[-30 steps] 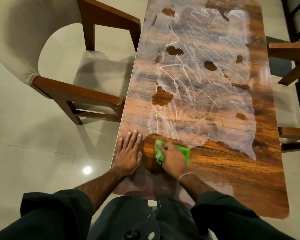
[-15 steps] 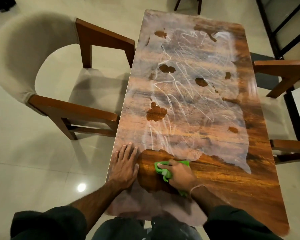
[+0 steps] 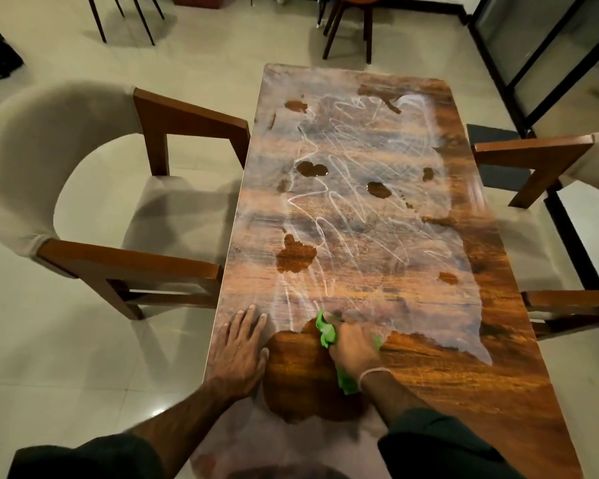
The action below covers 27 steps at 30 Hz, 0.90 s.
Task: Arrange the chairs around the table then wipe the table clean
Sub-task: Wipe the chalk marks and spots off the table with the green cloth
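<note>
wiping | our left hand [image 3: 239, 350] flat on the counter [image 3: 498, 392]; right hand [image 3: 353, 347] bunched round green cloth [image 3: 325, 331] | we should overlap strokes into white film [image 3: 377, 236]

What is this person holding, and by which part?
The right hand grips a crumpled green cloth round its middle, both ends poking out. The left hand lies flat on the wooden table, holding nothing.
</note>
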Available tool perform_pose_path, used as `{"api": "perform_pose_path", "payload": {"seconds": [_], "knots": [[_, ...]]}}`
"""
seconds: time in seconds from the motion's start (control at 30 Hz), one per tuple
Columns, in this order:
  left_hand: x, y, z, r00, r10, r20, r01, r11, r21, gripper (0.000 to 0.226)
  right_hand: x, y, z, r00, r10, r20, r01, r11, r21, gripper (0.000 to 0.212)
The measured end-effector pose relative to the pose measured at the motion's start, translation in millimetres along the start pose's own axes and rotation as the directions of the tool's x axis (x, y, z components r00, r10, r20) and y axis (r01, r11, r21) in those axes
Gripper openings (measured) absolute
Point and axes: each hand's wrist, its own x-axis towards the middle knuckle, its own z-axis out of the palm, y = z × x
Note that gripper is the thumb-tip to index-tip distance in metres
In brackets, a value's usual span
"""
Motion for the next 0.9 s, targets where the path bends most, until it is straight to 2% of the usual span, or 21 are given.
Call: {"api": "perform_pose_path", "payload": {"seconds": [0.07,0.17,0.23,0.27,0.33,0.4,0.43,0.5,0.57,0.6,0.67,0.73,0.8,0.83,0.9], "knots": [[4,-1,-1,1.000,-0.004,0.010,0.004,1.000,0.013,0.069,3,-23,3,1.000,0.004,-0.028,-0.003,1.000,0.027,0.064],[9,-2,-3,1.000,-0.006,0.024,0.005,1.000,0.019,0.068,-4,-35,11,0.966,-0.245,0.083,0.251,0.965,-0.069,0.059],[13,-3,-4,1.000,0.004,0.027,-0.004,1.000,0.005,0.069,-4,-21,2,0.934,-0.312,0.175,0.333,0.936,-0.109,0.060],[14,-4,-4,1.000,0.008,0.025,-0.008,1.000,0.000,0.070,0,-14,-2,0.946,-0.278,0.165,0.299,0.947,-0.119,0.062],[16,-3,-6,0.999,0.003,0.037,-0.003,1.000,-0.008,0.071,11,-11,-10,0.990,-0.128,0.055,0.133,0.986,-0.102,0.064],[19,-1,-9,0.999,-0.007,0.045,0.007,1.000,0.004,0.073,18,-25,-10,1.000,-0.013,-0.012,0.013,0.998,-0.054,0.064],[20,0,-10,0.999,-0.012,0.053,0.011,1.000,0.013,0.074,19,-33,-7,0.999,-0.032,-0.010,0.031,0.998,-0.054,0.064],[21,1,-10,0.998,-0.012,0.055,0.011,1.000,0.010,0.074,15,-39,4,0.978,-0.205,0.031,0.207,0.974,-0.093,0.064],[22,-1,-10,0.998,-0.010,0.058,0.009,1.000,0.007,0.073,12,-26,5,0.918,-0.380,0.118,0.394,0.909,-0.139,0.066],[23,-1,-9,0.998,-0.007,0.059,0.007,1.000,0.006,0.073,14,-16,2,0.899,-0.411,0.152,0.432,0.889,-0.154,0.066],[24,-3,-10,0.998,0.003,0.060,-0.002,1.000,-0.007,0.074,22,-4,-5,0.930,-0.344,0.131,0.362,0.918,-0.162,0.066],[26,-2,-12,0.998,0.008,0.067,-0.007,1.000,-0.010,0.076,30,-11,-12,0.985,-0.170,0.022,0.171,0.978,-0.117,0.069],[27,1,-15,0.998,0.002,0.057,-0.002,1.000,-0.011,0.076,35,-32,-12,0.998,-0.054,-0.031,0.053,0.997,-0.056,0.069],[27,2,-17,0.999,-0.001,0.051,0.002,1.000,-0.019,0.075,34,-43,-9,0.997,-0.066,-0.039,0.064,0.997,-0.043,0.067],[29,4,-21,0.999,-0.003,0.053,0.006,0.999,-0.043,0.075,30,-52,3,0.969,-0.245,-0.030,0.242,0.966,-0.094,0.063]]}}
